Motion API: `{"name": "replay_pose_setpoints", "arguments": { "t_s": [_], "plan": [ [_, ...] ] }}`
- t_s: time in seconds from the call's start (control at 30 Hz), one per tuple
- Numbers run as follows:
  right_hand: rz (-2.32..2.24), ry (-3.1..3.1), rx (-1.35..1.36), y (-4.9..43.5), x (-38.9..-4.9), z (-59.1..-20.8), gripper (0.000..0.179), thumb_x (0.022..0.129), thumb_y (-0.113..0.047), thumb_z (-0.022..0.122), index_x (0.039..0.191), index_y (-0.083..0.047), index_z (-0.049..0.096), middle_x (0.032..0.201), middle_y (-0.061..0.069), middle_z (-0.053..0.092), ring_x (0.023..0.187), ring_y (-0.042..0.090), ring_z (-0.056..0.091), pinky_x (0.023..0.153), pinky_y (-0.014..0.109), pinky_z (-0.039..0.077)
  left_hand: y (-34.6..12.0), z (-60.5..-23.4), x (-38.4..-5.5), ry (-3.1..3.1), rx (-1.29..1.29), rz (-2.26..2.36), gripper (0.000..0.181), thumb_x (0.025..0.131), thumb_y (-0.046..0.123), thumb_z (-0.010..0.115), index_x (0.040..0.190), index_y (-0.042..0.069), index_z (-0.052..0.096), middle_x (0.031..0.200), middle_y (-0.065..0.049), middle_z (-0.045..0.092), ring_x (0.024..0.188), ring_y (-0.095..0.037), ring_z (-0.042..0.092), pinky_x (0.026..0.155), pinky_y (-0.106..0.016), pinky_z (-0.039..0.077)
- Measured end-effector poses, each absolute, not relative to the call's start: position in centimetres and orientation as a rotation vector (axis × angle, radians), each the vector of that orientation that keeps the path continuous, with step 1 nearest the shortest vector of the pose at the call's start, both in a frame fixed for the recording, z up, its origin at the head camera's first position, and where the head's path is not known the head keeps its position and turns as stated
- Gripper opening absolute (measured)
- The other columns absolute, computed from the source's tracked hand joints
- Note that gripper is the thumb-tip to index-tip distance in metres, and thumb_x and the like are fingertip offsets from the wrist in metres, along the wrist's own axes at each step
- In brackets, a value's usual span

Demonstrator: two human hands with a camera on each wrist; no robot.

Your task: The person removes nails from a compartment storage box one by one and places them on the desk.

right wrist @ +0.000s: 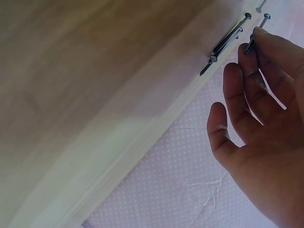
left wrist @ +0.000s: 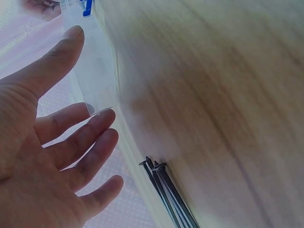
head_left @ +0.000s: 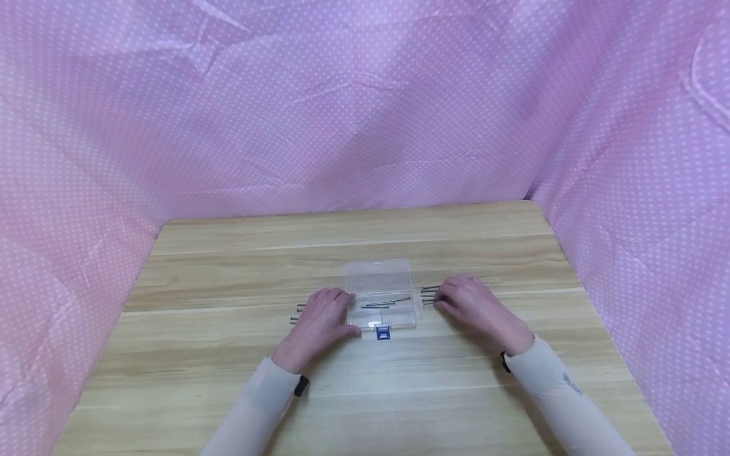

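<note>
A clear plastic box [head_left: 399,318] lies with its lid [head_left: 378,277] folded back and a blue latch [head_left: 383,332] at the front. Inside it rest several nails [head_left: 376,306]. My left hand [head_left: 322,316] holds the box's left end, thumb at the front and index finger farther back; through the clear corner [left wrist: 99,95] that fingertip shows in the left wrist view. To the right of the box, my right hand [head_left: 470,304] pinches a nail [right wrist: 262,23] between thumb and fingertips. Beside those fingers lie more loose nails [right wrist: 228,38] on the table.
Another bunch of nails [left wrist: 166,190] lies left of the box, partly covered by my left hand in the head view. The wood-grain table [head_left: 376,392] has pink dotted cloth [head_left: 353,126] hanging behind it and along both sides.
</note>
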State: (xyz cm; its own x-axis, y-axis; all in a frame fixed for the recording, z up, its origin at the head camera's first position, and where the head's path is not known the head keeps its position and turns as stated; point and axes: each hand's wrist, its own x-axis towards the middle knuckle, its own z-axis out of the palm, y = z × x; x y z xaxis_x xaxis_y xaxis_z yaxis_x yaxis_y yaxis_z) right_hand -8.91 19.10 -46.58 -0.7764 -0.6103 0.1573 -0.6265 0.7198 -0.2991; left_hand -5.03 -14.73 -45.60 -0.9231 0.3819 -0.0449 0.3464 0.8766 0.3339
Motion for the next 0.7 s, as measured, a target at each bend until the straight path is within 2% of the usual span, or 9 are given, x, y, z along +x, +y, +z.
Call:
{"name": "replay_pose_setpoints", "arguments": {
  "t_s": [0.7],
  "plan": [
    [0.479,-2.893,1.066,18.87,-9.48,-46.86,0.006,0.09,-0.012,0.078,0.091,-0.016,0.074,0.09,-0.003,0.07,0.088,0.024,0.064,0.077,0.047,0.053,-14.59,-45.56,-4.92,2.934,0.577,0.519,0.072,0.077,0.041,0.092,0.132,0.002,0.066,0.124,-0.013,0.069,0.12,-0.031,0.061,0.114,-0.051,0.041]
  ]
}}
